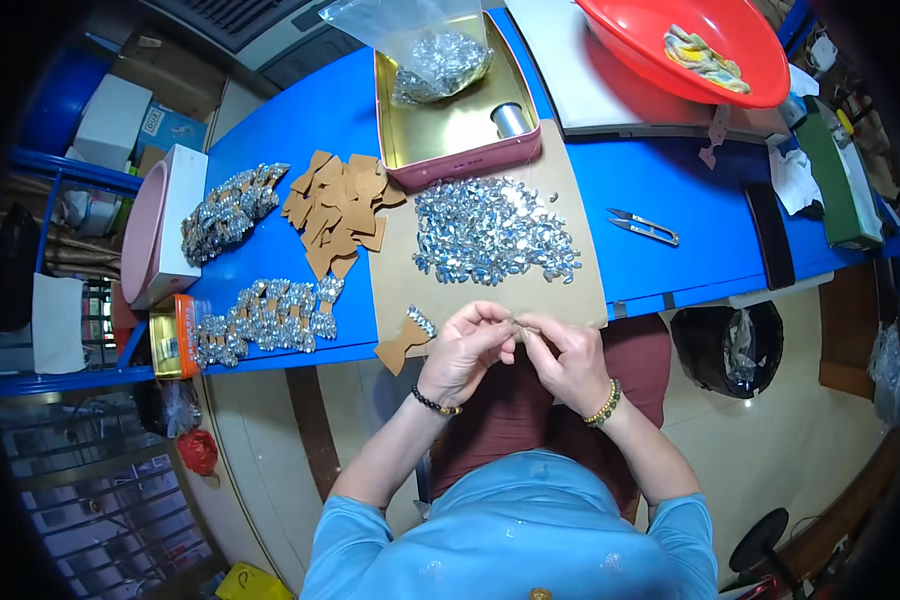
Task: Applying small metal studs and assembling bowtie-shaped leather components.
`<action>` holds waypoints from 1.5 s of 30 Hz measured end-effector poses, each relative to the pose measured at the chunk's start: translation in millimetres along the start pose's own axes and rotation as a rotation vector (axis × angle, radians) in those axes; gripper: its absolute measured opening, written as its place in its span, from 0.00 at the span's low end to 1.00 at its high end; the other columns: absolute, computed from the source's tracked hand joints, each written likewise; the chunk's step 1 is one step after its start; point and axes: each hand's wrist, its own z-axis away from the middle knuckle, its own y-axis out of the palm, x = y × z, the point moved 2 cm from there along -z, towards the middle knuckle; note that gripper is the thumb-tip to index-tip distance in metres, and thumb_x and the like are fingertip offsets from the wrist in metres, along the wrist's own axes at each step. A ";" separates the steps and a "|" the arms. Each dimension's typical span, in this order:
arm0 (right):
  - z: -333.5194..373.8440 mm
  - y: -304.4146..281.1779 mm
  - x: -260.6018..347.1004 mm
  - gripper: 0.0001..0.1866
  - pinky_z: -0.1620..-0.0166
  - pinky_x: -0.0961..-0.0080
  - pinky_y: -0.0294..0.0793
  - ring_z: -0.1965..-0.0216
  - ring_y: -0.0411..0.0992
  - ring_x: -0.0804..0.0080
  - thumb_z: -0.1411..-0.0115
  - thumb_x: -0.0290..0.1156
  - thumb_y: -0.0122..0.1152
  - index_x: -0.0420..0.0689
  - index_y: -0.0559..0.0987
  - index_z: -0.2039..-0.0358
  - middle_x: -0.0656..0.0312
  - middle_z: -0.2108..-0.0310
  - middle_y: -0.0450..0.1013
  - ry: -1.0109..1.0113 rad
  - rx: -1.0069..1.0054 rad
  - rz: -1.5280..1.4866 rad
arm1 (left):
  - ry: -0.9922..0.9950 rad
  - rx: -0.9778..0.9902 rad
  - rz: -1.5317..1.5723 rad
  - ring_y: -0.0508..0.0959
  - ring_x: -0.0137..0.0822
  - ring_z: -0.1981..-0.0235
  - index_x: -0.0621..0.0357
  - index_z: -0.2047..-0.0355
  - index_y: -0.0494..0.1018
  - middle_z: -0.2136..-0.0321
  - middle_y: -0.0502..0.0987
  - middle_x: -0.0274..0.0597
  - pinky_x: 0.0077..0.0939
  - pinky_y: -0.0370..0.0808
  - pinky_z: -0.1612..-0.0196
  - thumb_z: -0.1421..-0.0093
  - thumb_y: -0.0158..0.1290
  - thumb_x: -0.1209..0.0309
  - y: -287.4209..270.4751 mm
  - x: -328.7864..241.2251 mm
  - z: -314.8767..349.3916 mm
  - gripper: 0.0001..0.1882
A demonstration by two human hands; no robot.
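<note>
Just off the table's front edge, my left hand (pixel 467 345) and right hand (pixel 568 366) meet, thumbs and forefingers pinched together. Whatever lies between the fingertips is too small to make out. Left of my left hand, a brown bow-shaped piece (pixel 396 350) lies at the edge of the brown sheet (pixel 395 270), with a row of shiny stones across one part. Beyond my hands spreads a heap of loose silvery rhinestones (pixel 495 232). A pile of plain brown cutouts (pixel 335 208) sits to the far left of it.
Stone-covered pieces lie in a front cluster (pixel 270 320) and a back cluster (pixel 230 212) on the blue table (pixel 670 175). A pink-rimmed tin (pixel 465 165) holds a wire spool (pixel 510 120) and a clear bag of stones (pixel 445 65). Thread snips (pixel 645 227) and a red basin (pixel 610 35) are rightward.
</note>
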 end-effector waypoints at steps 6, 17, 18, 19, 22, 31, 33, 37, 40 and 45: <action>1.6 -3.5 2.5 0.07 0.73 0.72 0.73 0.75 0.75 0.62 0.47 0.24 0.55 0.43 0.77 0.67 0.56 0.75 0.75 -0.010 -0.008 -0.005 | 0.026 -0.025 0.024 0.74 0.26 0.77 0.63 0.65 0.69 0.73 0.74 0.40 0.18 0.74 0.73 0.40 0.47 0.74 4.9 5.6 1.4 0.06; 2.4 -3.1 0.5 0.06 0.72 0.73 0.73 0.74 0.75 0.63 0.47 0.24 0.55 0.42 0.77 0.68 0.57 0.73 0.76 0.006 0.004 -0.005 | 0.077 -0.044 -0.049 0.73 0.25 0.77 0.65 0.65 0.70 0.73 0.74 0.39 0.18 0.74 0.72 0.38 0.46 0.71 4.2 7.8 2.4 0.08; 2.4 -2.9 -0.2 0.06 0.72 0.73 0.73 0.74 0.75 0.63 0.47 0.24 0.55 0.42 0.77 0.68 0.57 0.73 0.76 0.005 0.004 -0.004 | 0.078 -0.052 -0.059 0.73 0.25 0.77 0.65 0.65 0.70 0.73 0.74 0.40 0.18 0.74 0.73 0.38 0.46 0.71 4.7 7.4 2.5 0.08; 3.1 -2.6 -0.7 0.06 0.72 0.73 0.73 0.73 0.75 0.63 0.47 0.24 0.55 0.42 0.77 0.68 0.58 0.73 0.76 0.005 0.005 -0.002 | 0.077 -0.060 -0.068 0.73 0.25 0.76 0.65 0.65 0.70 0.73 0.75 0.40 0.18 0.74 0.73 0.38 0.46 0.71 5.1 7.7 3.1 0.09; 3.3 -1.5 -0.9 0.06 0.72 0.73 0.73 0.73 0.75 0.63 0.47 0.24 0.55 0.42 0.77 0.68 0.58 0.73 0.76 -0.017 -0.005 0.006 | 0.080 -0.067 -0.078 0.74 0.25 0.76 0.65 0.65 0.70 0.73 0.75 0.40 0.17 0.74 0.73 0.38 0.46 0.70 4.0 8.7 3.5 0.09; 4.6 0.2 -3.9 0.05 0.72 0.73 0.74 0.74 0.76 0.63 0.47 0.24 0.55 0.41 0.77 0.68 0.57 0.75 0.76 -0.020 -0.008 -0.002 | 0.079 -0.072 -0.105 0.74 0.25 0.76 0.65 0.65 0.70 0.72 0.75 0.40 0.17 0.74 0.73 0.38 0.46 0.70 3.1 8.2 3.4 0.09; 4.6 0.3 -4.7 0.05 0.72 0.73 0.73 0.74 0.75 0.63 0.47 0.24 0.55 0.41 0.77 0.69 0.57 0.75 0.76 -0.012 -0.011 -0.003 | 0.074 -0.075 -0.109 0.74 0.25 0.76 0.65 0.65 0.70 0.72 0.75 0.40 0.17 0.74 0.73 0.38 0.46 0.70 3.4 8.6 2.8 0.09; 5.3 1.2 -5.5 0.04 0.74 0.74 0.72 0.77 0.75 0.64 0.47 0.24 0.55 0.40 0.76 0.70 0.58 0.77 0.75 0.123 0.024 -0.072 | 0.160 -0.083 -0.260 0.74 0.24 0.76 0.66 0.65 0.71 0.73 0.75 0.40 0.17 0.74 0.73 0.39 0.47 0.74 6.5 11.0 4.2 0.07; 5.5 0.6 -3.5 0.02 0.75 0.75 0.71 0.79 0.74 0.64 0.47 0.23 0.55 0.40 0.75 0.72 0.58 0.78 0.74 0.355 0.103 -0.203 | 0.267 -0.162 -0.534 0.75 0.28 0.76 0.66 0.66 0.72 0.75 0.76 0.42 0.19 0.74 0.73 0.43 0.49 0.76 15.1 8.1 10.4 0.06; 1.5 -3.3 -1.5 0.01 0.77 0.78 0.69 0.82 0.71 0.71 0.46 0.23 0.54 0.40 0.72 0.73 0.60 0.82 0.72 0.242 0.072 -0.188 | 0.575 -0.075 -0.989 0.76 0.35 0.77 0.64 0.66 0.72 0.76 0.75 0.46 0.26 0.73 0.73 0.47 0.52 0.77 13.8 5.0 7.8 0.07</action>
